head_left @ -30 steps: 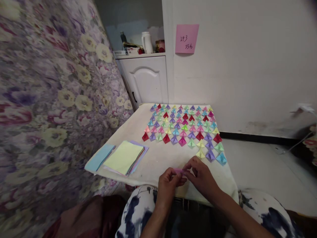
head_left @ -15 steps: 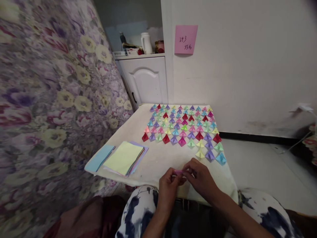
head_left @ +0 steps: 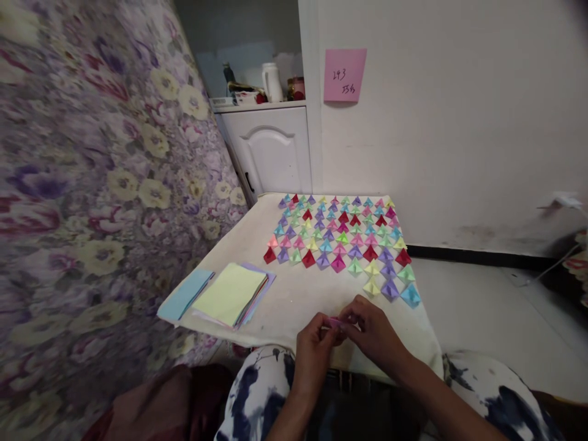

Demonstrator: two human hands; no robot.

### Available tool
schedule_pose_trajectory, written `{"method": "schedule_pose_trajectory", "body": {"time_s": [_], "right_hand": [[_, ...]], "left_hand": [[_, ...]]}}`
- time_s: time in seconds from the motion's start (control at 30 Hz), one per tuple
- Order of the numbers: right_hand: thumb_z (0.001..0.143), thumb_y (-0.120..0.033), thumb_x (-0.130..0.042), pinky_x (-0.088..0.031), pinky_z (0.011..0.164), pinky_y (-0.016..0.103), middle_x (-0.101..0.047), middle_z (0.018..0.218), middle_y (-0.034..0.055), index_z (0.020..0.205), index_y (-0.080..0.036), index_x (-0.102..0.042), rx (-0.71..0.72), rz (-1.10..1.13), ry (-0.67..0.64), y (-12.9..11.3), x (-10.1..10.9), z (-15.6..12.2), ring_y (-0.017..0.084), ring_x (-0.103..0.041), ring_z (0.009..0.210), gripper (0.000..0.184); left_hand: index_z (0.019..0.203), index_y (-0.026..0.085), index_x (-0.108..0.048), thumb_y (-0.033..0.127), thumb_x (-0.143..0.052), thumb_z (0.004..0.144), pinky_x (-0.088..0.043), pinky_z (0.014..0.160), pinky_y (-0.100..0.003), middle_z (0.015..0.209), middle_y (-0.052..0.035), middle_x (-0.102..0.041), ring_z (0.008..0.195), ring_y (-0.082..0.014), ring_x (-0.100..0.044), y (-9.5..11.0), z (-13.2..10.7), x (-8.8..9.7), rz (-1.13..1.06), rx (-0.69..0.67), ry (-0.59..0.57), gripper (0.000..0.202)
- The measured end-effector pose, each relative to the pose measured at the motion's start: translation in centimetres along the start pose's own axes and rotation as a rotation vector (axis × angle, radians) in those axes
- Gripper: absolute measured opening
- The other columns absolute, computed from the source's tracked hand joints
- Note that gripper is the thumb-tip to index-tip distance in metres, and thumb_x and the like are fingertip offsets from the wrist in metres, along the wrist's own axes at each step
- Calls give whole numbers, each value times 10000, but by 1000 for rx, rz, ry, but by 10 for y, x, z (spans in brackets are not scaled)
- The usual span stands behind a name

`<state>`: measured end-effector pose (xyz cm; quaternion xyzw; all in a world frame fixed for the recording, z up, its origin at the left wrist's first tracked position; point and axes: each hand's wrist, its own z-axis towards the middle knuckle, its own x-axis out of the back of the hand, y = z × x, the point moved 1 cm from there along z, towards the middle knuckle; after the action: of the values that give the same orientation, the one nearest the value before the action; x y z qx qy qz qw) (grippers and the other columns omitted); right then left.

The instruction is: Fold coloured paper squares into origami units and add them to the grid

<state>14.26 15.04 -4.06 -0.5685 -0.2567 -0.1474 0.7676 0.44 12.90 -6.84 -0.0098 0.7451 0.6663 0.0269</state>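
Between my two hands, just above the near edge of the table, is a small folded piece of pink paper (head_left: 334,321). My left hand (head_left: 315,337) pinches its left side, thumb against the fingers. On its right side, my right hand (head_left: 365,323) is closed on it with the fingertips; much of the paper is hidden by the fingers. Beyond my hands, rows of small folded paper pieces (head_left: 338,263) in purple, pink, red, green, yellow and blue cover the back of the table. A blue folded piece (head_left: 410,295) lies nearest to my right hand.
A stack of coloured paper sheets (head_left: 229,294), yellow on top, lies at the left, beside a narrower blue stack (head_left: 186,295). The table (head_left: 285,306) has a cream cloth. A floral curtain (head_left: 114,184) hangs left; a white cabinet (head_left: 271,147) and a wall with a pink note (head_left: 345,75) stand behind.
Both hands stay at nearly the same spot. The pink paper between the fingertips has tilted slightly, and the fingers have shifted a little on it.
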Motion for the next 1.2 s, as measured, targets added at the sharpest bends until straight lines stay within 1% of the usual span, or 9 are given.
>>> {"method": "schedule_pose_trajectory", "body": {"time_s": [0.2, 0.3, 0.5, 0.6, 0.7, 0.8, 0.93, 1.07, 1.2], "right_hand": [[802, -357, -549, -328, 494, 216, -569, 544, -30, 724, -237, -680, -55, -94, -74, 3, 0, -2, 123, -508, 515, 195], [814, -347, -532, -352, 496, 208, -621, 569, -34, 758, -242, -678, -94, -30, -109, 4, -1, -5, 125, -548, 522, 188], [845, -345, -469, -407, 445, 197, -622, 569, -28, 798, -204, -640, -183, 224, -177, 4, -9, -7, 113, -554, 446, 227], [829, -307, -502, -462, 548, 221, -655, 714, -1, 815, -189, -631, -130, 287, -152, 2, -10, -6, 131, -604, 578, 175], [808, -267, -541, -463, 632, 246, -654, 794, 19, 869, -189, -633, -49, 219, -83, 1, -9, -5, 156, -602, 710, 134], [820, -263, -528, -431, 584, 243, -608, 733, 13, 837, -192, -628, 6, 126, -34, 0, -7, -4, 146, -557, 660, 124], [832, -244, -513, -383, 541, 231, -513, 656, -9, 683, -183, -572, 89, 64, 4, -2, -7, -3, 121, -492, 594, 171], [839, -220, -500, -384, 552, 228, -492, 669, -14, 675, -186, -535, 121, 88, -8, -5, -8, -5, 114, -482, 602, 172], [835, -198, -496, -380, 540, 222, -486, 661, -20, 684, -187, -541, 138, 81, -43, -6, -9, -7, 109, -478, 588, 158]], "left_hand": [[759, 173, -603, 310, -595, 764, -444, 652, -220, 703, -7, -661, 680, -149, -603, 1, 0, -1, 43, -27, 6, 138], [746, 176, -592, 308, -603, 756, -432, 631, -212, 686, 0, -662, 665, -148, -603, 3, 0, -1, 48, -31, 15, 133], [808, 186, -590, 345, -562, 784, -425, 583, -218, 652, 6, -663, 626, -161, -611, 8, -5, -3, 121, -61, 54, 163], [855, 191, -584, 334, -559, 789, -449, 622, -235, 690, -7, -672, 677, -175, -624, 10, -7, -5, 94, -77, 55, 160], [897, 185, -589, 301, -590, 767, -470, 710, -262, 820, -42, -689, 770, -188, -635, 11, -6, -4, -14, -66, 36, 175], [891, 174, -612, 289, -618, 739, -470, 761, -279, 887, -56, -684, 829, -193, -626, 12, -3, 0, -100, -47, 29, 190], [870, 163, -629, 330, -640, 717, -476, 729, -279, 817, -45, -679, 794, -181, -615, 10, 0, 6, -157, 23, 49, 226], [851, 154, -639, 323, -692, 672, -471, 678, -255, 780, -38, -673, 734, -160, -604, 7, 2, 9, -231, 71, 68, 252], [887, 141, -675, 340, -690, 676, -455, 702, -251, 828, -63, -687, 778, -174, -607, 6, 1, 9, -261, 105, 21, 290]]}}
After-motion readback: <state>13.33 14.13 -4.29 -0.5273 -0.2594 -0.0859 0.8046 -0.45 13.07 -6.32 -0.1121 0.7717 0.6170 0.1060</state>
